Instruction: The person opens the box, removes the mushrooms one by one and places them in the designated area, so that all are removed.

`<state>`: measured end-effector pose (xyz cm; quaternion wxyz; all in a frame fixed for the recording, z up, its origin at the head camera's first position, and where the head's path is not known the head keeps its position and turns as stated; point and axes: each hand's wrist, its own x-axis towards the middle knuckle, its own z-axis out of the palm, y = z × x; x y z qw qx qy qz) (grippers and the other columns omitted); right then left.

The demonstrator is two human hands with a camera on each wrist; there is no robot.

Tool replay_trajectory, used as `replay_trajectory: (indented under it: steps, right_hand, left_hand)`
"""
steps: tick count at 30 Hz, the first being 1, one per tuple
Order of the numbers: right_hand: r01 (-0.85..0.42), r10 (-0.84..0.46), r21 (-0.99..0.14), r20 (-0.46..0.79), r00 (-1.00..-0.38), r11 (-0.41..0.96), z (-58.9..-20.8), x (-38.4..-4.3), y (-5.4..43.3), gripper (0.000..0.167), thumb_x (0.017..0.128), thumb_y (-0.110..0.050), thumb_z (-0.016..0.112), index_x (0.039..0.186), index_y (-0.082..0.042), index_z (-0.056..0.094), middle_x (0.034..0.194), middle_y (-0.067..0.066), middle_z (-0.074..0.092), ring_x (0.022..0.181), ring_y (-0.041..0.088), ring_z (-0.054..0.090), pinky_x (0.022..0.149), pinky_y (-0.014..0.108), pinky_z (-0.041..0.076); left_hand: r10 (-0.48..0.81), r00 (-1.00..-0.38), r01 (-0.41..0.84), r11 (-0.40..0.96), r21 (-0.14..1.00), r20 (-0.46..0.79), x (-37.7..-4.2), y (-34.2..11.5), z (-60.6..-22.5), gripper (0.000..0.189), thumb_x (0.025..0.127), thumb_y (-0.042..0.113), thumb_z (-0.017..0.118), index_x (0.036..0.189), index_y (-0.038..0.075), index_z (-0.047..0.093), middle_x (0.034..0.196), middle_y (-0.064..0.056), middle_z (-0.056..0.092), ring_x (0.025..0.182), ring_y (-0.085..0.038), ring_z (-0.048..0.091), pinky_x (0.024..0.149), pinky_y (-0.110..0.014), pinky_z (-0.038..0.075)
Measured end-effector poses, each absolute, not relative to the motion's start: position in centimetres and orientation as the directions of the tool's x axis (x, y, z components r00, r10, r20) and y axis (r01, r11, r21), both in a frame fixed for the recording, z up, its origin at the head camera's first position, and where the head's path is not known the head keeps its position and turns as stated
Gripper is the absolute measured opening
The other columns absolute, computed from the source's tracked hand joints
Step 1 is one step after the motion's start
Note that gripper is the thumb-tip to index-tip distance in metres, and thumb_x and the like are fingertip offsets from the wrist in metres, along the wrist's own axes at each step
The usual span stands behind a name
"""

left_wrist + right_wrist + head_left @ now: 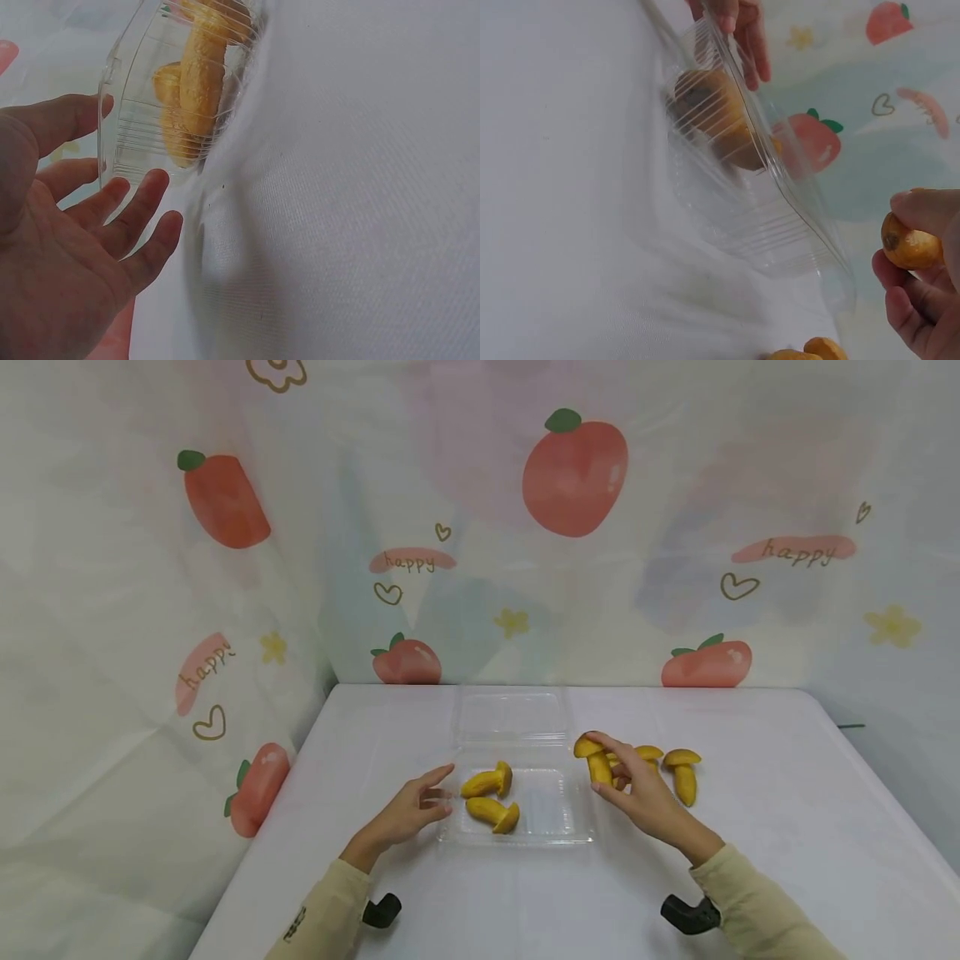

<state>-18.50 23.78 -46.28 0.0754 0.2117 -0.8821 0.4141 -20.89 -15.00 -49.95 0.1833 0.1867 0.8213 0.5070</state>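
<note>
Since the right hand (641, 795) pinched one yellow, round-capped mushroom (598, 767) by fingertips, right of the clear rectangular plastic box (551, 802), slippage seemed possible, as did box-nudging by the spread-fingered left hand (405, 811) at its left edge.

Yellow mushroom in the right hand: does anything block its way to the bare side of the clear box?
Nothing visible blocks the held mushroom: the lid lies open at the far side, and the two mushrooms inside the clear box lie left.
</note>
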Motion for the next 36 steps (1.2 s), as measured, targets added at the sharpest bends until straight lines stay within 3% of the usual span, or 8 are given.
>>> replay_trajectory:
  steps: [5,13,18,25,27,32,34,36]
  right_hand:
    - [-0.438,-0.303,-0.705,0.318,-0.898,0.558,-46.1,-18.6,24.9,0.071,0.090,-0.002,0.073,0.153,-0.012,0.042,0.135,0.019,0.055,0.081,0.008,0.059,0.065,0.018,0.050]
    - [-0.402,-0.261,-0.674,0.306,-0.916,0.620,-45.6,-18.1,26.9,0.071,0.091,-0.006,0.073,0.154,-0.015,0.041,0.141,0.020,0.050,0.104,0.022,0.054,0.075,0.017,0.052]
    - [-0.395,-0.246,-0.669,0.310,-0.918,0.630,-45.6,-18.2,28.1,0.072,0.091,-0.002,0.072,0.154,-0.013,0.040,0.143,0.022,0.048,0.095,0.023,0.058,0.068,0.018,0.050]
    - [-0.379,-0.215,-0.680,0.317,-0.924,0.627,-46.2,-18.3,29.6,0.075,0.089,0.002,0.073,0.154,-0.008,0.038,0.129,0.025,0.047,0.066,0.006,0.051,0.054,0.018,0.044]
    - [-0.349,-0.196,-0.684,0.294,-0.936,0.640,-46.4,-18.3,30.0,0.075,0.090,-0.001,0.072,0.155,-0.009,0.036,0.133,0.027,0.046,0.069,0.009,0.054,0.054,0.017,0.045]
    - [-0.316,-0.168,-0.670,0.278,-0.946,0.672,-46.6,-18.2,31.4,0.075,0.092,-0.002,0.072,0.156,-0.008,0.034,0.141,0.031,0.043,0.095,0.031,0.066,0.065,0.015,0.051]
    - [-0.315,-0.160,-0.665,0.284,-0.945,0.677,-46.7,-18.2,32.0,0.074,0.091,-0.001,0.072,0.155,-0.007,0.035,0.138,0.030,0.045,0.095,0.024,0.067,0.065,0.015,0.052]
    - [-0.308,-0.149,-0.663,0.287,-0.946,0.682,-46.8,-18.2,32.6,0.074,0.091,-0.002,0.072,0.155,-0.007,0.035,0.136,0.029,0.046,0.089,0.010,0.066,0.065,0.015,0.051]
  left_hand:
    - [0.494,-0.863,0.121,0.408,0.905,-0.108,-20.9,-15.2,-50.0,0.068,0.100,0.009,0.060,0.160,0.007,0.028,0.168,-0.015,0.026,0.139,-0.040,0.049,0.117,-0.058,0.038]
    - [0.498,-0.861,0.119,0.397,0.910,-0.104,-21.0,-15.3,-50.0,0.068,0.100,0.008,0.060,0.160,0.007,0.028,0.168,-0.015,0.026,0.139,-0.041,0.049,0.117,-0.058,0.038]
    - [0.501,-0.860,0.130,0.398,0.908,-0.097,-21.0,-15.3,-50.0,0.068,0.100,0.007,0.061,0.160,0.006,0.029,0.167,-0.016,0.028,0.137,-0.041,0.050,0.116,-0.057,0.040]
    - [0.511,-0.855,0.147,0.403,0.904,-0.089,-21.0,-15.3,-50.1,0.068,0.099,0.008,0.060,0.159,0.004,0.029,0.166,-0.018,0.028,0.137,-0.041,0.051,0.115,-0.055,0.042]
    - [0.506,-0.857,0.134,0.400,0.906,-0.096,-21.0,-15.3,-50.2,0.068,0.100,0.008,0.060,0.159,0.006,0.029,0.166,-0.016,0.029,0.137,-0.040,0.051,0.116,-0.055,0.041]
    - [0.499,-0.861,0.115,0.382,0.917,-0.100,-21.1,-15.2,-50.3,0.068,0.099,0.008,0.061,0.159,0.007,0.030,0.167,-0.015,0.029,0.138,-0.041,0.050,0.116,-0.057,0.040]
    - [0.498,-0.862,0.117,0.380,0.918,-0.096,-21.2,-15.2,-50.3,0.067,0.099,0.008,0.061,0.159,0.007,0.030,0.166,-0.015,0.029,0.138,-0.041,0.050,0.116,-0.057,0.040]
    - [0.497,-0.863,0.118,0.378,0.918,-0.093,-21.2,-15.2,-50.3,0.067,0.099,0.008,0.061,0.159,0.007,0.031,0.166,-0.015,0.029,0.137,-0.041,0.050,0.116,-0.057,0.041]
